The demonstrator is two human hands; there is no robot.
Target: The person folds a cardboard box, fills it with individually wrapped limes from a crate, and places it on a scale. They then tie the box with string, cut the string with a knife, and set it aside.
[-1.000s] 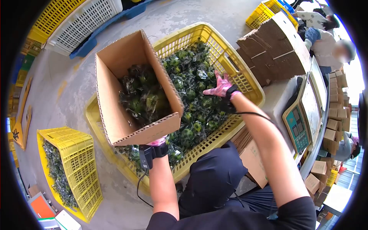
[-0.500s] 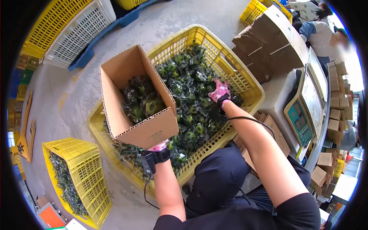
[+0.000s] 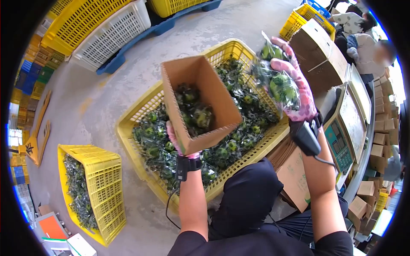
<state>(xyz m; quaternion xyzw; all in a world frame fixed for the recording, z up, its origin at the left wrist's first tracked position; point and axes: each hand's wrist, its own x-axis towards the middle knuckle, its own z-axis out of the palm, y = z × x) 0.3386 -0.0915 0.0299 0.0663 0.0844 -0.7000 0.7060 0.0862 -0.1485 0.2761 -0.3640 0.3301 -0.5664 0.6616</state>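
My right hand (image 3: 302, 96), in a pink patterned glove, is raised above the right side of the yellow crate (image 3: 124, 130). Its fingers curl round green fruits in clear plastic wrap (image 3: 282, 87). With my left hand (image 3: 172, 135), also gloved, I support an open cardboard box (image 3: 209, 138) from its left and underside; part of that hand is hidden. Several dark wrapped fruits (image 3: 198, 115) lie at the bottom of the tilted box. Below it, wrapped green fruits (image 3: 156, 149) fill much of the crate.
A second yellow crate (image 3: 102, 183) of wrapped fruit stands at left. To the right are a weighing scale (image 3: 337, 147), a large carton (image 3: 318, 64) and flattened cardboard (image 3: 294, 175). Stacked crates (image 3: 113, 36) rest on a blue pallet (image 3: 113, 64). Co-workers (image 3: 367, 49) are at the upper right.
My right hand has risen from the fruit in the crate, up and to the right, now with wrapped fruits in it. The box has shifted right in view and tilted as the view moved.
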